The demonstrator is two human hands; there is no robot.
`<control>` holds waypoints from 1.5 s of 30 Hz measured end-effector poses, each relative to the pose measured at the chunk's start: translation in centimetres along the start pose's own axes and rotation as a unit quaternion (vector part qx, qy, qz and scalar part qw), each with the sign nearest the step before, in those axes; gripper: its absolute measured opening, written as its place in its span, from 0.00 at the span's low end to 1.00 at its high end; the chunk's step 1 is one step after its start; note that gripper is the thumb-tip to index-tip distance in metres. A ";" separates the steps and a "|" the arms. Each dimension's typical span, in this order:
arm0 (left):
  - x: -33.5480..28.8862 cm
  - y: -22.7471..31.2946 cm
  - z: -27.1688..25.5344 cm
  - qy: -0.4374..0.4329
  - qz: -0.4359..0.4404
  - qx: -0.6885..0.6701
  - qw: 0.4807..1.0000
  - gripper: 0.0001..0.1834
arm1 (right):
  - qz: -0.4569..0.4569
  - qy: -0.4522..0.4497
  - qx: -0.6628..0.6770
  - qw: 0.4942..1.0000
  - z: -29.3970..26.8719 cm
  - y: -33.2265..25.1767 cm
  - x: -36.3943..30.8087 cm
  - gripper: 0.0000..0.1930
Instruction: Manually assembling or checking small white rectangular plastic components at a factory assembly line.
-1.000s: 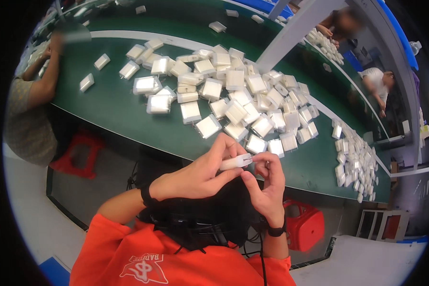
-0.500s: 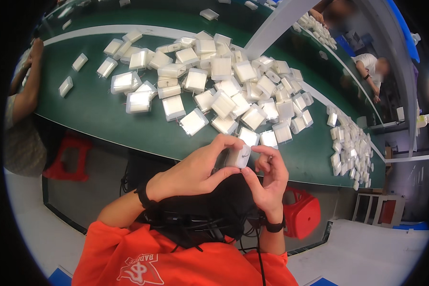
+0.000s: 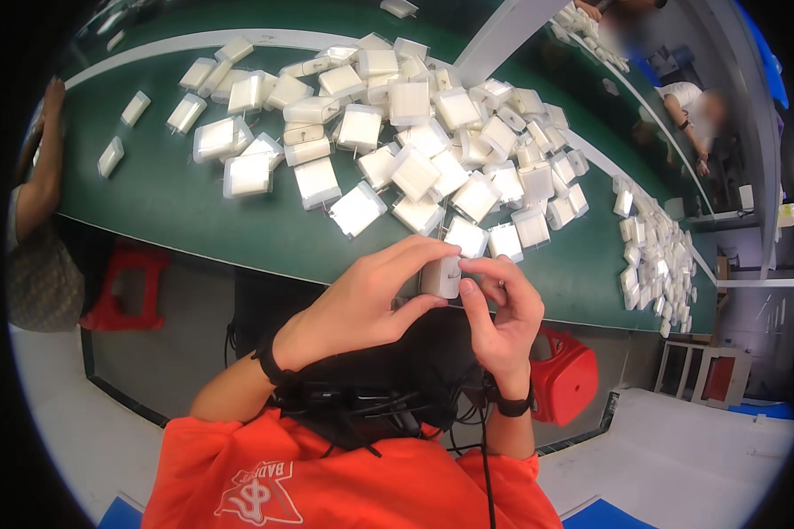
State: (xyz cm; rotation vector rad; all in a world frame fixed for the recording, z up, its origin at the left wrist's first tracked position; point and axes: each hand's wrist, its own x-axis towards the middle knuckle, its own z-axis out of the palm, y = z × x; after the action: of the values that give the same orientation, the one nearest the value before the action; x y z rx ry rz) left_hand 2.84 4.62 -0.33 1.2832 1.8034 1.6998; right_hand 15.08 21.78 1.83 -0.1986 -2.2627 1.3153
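Close to the near edge of the table, a small white block-shaped casing (image 3: 441,277) is held up with one end face showing a dark, thin metal piece or wire. My left hand (image 3: 362,295) is closed around its left side, the thumb below and the fingers above. At its right end are the thumb and index fingertip of my right hand (image 3: 507,322), pinched by the end face, with the other fingers curled. Just beyond my hands lies a large heap of similar white casings (image 3: 410,104), many with clear plastic covers and thin wires.
The green table (image 3: 194,207) curves across the view. A second pile of white casings (image 3: 653,264) lies at its right. Red stools (image 3: 565,379) stand below the edge. A grey post (image 3: 503,40) rises behind the heap. Another person's arm (image 3: 48,163) rests at the left.
The casing has turned slightly in my fingers. My right thumb has moved up beside its end face, from below it. The view has shifted a little.
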 end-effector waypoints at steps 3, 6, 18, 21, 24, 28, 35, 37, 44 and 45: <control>0.0 0.0 0.0 0.005 0.008 0.005 1.000 0.30 | -0.002 -0.005 -0.003 1.000 0.0 -0.1 0.1 0.12; 0.0 -0.1 -0.1 0.000 0.004 -0.004 1.000 0.30 | -0.004 -0.005 -0.002 1.000 0.0 0.1 0.1 0.12; 0.0 -0.2 -0.1 -0.002 0.001 -0.005 1.000 0.29 | 0.017 -0.007 0.008 1.000 0.0 0.2 0.0 0.11; 0.0 -0.3 -0.1 0.002 0.005 -0.006 1.000 0.29 | 0.025 -0.005 0.015 1.000 0.1 0.4 -0.1 0.11; 0.1 -0.1 -0.3 -0.004 0.003 -0.009 1.000 0.29 | 0.030 -0.006 0.019 0.999 0.0 0.4 -0.2 0.12; 0.1 -0.2 -0.2 -0.001 0.006 -0.009 1.000 0.29 | 0.038 0.002 0.021 0.999 0.1 0.2 -0.3 0.11; 0.0 0.0 -0.3 -0.007 -0.010 -0.014 1.000 0.29 | 0.020 -0.009 0.013 1.000 0.1 0.5 -0.2 0.10; 0.0 0.0 -0.3 -0.010 -0.015 -0.013 1.000 0.29 | 0.022 -0.004 0.006 1.000 0.0 0.5 -0.2 0.10; 0.0 -0.2 -0.1 -0.001 -0.007 -0.017 1.000 0.29 | 0.006 0.005 0.012 1.000 0.0 0.6 -0.5 0.07; 0.0 -0.3 -0.1 0.006 0.004 -0.010 1.000 0.28 | 0.014 0.001 0.018 1.000 0.1 0.4 -0.5 0.07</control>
State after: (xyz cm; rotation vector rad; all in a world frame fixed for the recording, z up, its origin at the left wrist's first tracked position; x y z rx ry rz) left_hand 2.64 4.62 -0.57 1.2756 1.7850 1.7299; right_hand 15.37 21.73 1.25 -0.2192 -2.2407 1.3699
